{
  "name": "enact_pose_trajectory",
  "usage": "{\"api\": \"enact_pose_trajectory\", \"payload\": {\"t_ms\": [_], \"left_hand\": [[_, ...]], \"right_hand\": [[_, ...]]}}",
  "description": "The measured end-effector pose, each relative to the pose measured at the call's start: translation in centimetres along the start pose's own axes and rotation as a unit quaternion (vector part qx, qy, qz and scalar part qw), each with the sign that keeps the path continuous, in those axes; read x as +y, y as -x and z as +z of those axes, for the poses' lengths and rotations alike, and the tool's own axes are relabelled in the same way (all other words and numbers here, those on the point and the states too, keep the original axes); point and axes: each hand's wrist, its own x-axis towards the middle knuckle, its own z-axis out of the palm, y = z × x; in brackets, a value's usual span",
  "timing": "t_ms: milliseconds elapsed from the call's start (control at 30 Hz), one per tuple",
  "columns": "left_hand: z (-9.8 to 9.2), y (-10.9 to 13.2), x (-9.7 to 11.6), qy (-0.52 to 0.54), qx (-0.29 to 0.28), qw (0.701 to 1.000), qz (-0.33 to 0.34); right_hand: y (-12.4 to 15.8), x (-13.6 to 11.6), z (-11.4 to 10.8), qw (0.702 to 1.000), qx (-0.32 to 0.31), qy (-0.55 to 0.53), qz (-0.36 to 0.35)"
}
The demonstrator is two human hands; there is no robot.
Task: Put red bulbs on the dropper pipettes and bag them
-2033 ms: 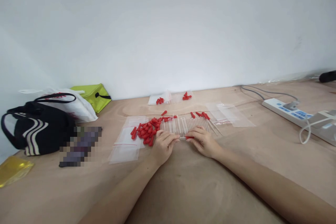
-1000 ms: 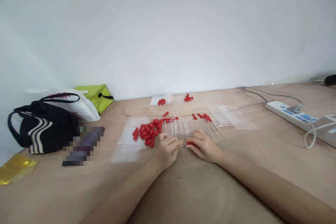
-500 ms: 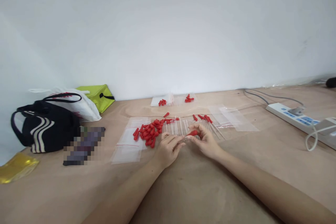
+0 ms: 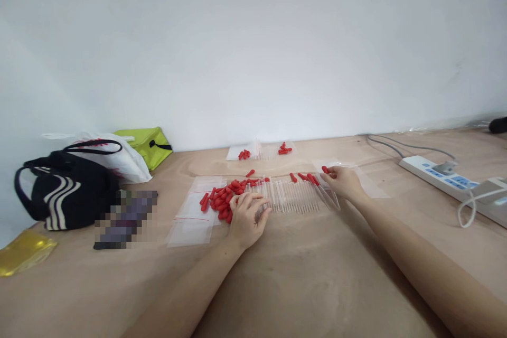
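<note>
Head view: red bulb (image 4: 325, 169) pinched at tip of right hand (image 4: 344, 181).

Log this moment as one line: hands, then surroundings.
left hand: loosely open at red bulb pile | right hand: pinching red bulb | between: clear tubes | far right: power strip

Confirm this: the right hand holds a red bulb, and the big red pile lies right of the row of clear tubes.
Wrong side: in the head view, the big red pile lies left of the row of clear tubes. The right hand does hold a red bulb.
</note>
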Motion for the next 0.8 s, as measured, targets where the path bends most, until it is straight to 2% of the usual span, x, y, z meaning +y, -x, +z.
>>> {"api": "enact_pose_trajectory", "payload": {"t_ms": [167, 267, 333, 500, 700, 800], "left_hand": [[-0.3, 0.0, 0.1, 0.003, -0.011, 1.0, -0.011], [-0.2, -0.1, 0.1, -0.012, -0.02, 1.0, -0.019], [-0.2, -0.1, 0.1, -0.032, -0.022, 0.999, -0.033], [0.0, 0.0, -0.4, -0.093, -0.007, 0.993, -0.076], [0.0, 0.2, -1.5, -0.154, 0.016, 0.98, -0.127], [0.1, 0.1, -1.7, -0.164, 0.02, 0.978, -0.124]], "right_hand": [[0.8, -0.3, 1.0, 0.993, -0.002, 0.112, -0.02], [0.6, -0.3, 0.8, 0.986, 0.024, 0.161, -0.024], [0.4, -0.6, 0.8, 0.986, 0.029, 0.16, -0.047], [-0.7, -2.8, 2.0, 0.982, -0.027, 0.156, -0.099], [-1.8, -4.8, 3.8, 0.974, -0.039, 0.205, -0.092], [-2.1, -4.9, 4.1, 0.974, -0.033, 0.205, -0.088]]}}
